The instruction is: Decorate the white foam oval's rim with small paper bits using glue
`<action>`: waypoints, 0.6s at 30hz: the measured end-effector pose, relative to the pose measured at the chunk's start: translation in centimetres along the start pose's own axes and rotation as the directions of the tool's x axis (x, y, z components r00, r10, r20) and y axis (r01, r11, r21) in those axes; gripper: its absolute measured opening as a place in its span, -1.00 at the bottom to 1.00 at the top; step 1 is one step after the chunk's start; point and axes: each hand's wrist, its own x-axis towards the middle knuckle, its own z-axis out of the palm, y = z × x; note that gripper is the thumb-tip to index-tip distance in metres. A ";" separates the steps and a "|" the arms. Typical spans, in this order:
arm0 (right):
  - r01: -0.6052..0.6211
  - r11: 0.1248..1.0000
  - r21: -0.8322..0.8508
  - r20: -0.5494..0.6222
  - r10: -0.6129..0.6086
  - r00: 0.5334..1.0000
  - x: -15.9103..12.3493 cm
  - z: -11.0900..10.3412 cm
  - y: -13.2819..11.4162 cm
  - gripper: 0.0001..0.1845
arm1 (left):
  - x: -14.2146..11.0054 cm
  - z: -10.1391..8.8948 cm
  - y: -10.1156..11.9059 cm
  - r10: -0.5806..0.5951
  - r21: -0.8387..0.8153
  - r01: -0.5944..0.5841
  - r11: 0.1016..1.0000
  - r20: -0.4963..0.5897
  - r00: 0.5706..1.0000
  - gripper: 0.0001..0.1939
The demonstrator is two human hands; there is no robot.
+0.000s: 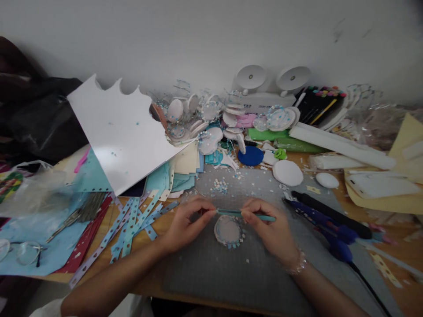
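A thin teal stick (pixel 231 212) spans the gap between my two hands, nearly level. My left hand (pixel 193 222) pinches its left end between thumb and fingertips. My right hand (pixel 269 226) grips it further along, and the stick's other end pokes out past the fingers. Whether it is a tool or a folded strip I cannot make out. Just below it, a round white disc (pixel 228 230) edged with small blue and white bits lies on the grey cutting mat (pixel 205 273). Loose small blue and white pieces (pixel 220 186) are heaped on the mat beyond my hands.
To the right lies a blue glue gun (pixel 340 237) with a black cord. Punched paper strips (pixel 132 224) and a large white board (pixel 122 136) are on the left, near eyeglasses (pixel 26 253). Decorated discs (pixel 211 110), a white oval (pixel 287 172) and markers (pixel 324 105) crowd the back.
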 end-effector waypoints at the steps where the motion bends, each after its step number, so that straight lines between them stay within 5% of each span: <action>1: 0.000 1.000 -0.003 0.001 0.000 1.000 0.0 0.0 0.0 -0.77 | 0.0 0.0 0.0 0.000 0.002 0.000 1.000 0.000 1.000 -0.88; 18: -0.050 0.998 -0.039 -0.013 0.049 0.999 -0.1 0.0 -0.2 -0.73 | 0.0 0.0 -0.2 -0.012 -0.005 0.012 1.000 0.012 1.000 -0.87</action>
